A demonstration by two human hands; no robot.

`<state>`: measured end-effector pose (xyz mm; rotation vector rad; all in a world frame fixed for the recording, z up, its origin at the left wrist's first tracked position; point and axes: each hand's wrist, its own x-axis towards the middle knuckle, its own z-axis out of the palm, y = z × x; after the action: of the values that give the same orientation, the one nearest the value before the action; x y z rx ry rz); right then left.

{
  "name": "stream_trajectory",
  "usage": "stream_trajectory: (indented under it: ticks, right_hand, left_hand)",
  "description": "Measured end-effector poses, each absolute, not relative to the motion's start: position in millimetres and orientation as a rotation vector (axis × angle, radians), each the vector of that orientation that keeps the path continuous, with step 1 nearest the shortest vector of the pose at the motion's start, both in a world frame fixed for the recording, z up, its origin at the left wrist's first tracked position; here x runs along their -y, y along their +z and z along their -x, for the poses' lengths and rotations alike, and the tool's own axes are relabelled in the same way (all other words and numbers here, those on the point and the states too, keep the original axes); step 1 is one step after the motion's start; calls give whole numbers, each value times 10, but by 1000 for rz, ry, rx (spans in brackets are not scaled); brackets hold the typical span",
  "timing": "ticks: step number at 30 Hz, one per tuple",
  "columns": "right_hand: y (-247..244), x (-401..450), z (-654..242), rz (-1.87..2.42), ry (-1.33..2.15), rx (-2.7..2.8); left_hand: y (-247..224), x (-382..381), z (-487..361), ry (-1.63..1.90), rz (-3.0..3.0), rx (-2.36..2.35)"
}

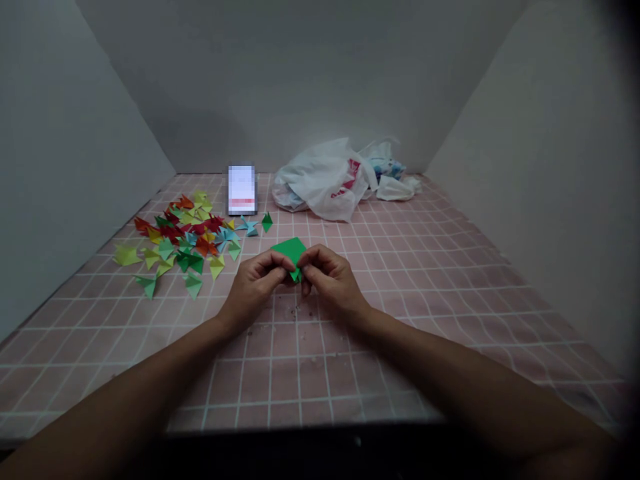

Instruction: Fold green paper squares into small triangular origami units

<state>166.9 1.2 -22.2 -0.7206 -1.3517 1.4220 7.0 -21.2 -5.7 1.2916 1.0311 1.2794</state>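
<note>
A folded piece of green origami paper is held between both hands above the middle of the table. My left hand pinches its left side near the lower tip, thumb against fingers. On the other side, my right hand is closed on the paper's lower right edge. The fingertips of both hands almost meet and cover part of the lower folds. Left of my left hand lies a loose heap of folded paper cranes in red, orange, yellow, green and light blue. One small dark green folded piece lies just behind the hands.
A phone with a lit screen stands at the back, behind the cranes. White plastic bags lie crumpled along the back wall. A pink cloth with a white grid covers the table, and pale walls enclose it on three sides.
</note>
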Motion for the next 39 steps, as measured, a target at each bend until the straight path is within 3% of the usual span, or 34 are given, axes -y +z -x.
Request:
stream_trajectory:
  ticks: [15, 39]
  right_hand:
    - [-227, -1, -1650, 667, 1427, 1343]
    - [-207, 25, -1667, 709, 1428, 1356]
  left_hand:
    - [-104, 223, -93, 1468, -1605, -1113]
    - [-63, 183, -87, 1324, -1217, -1012]
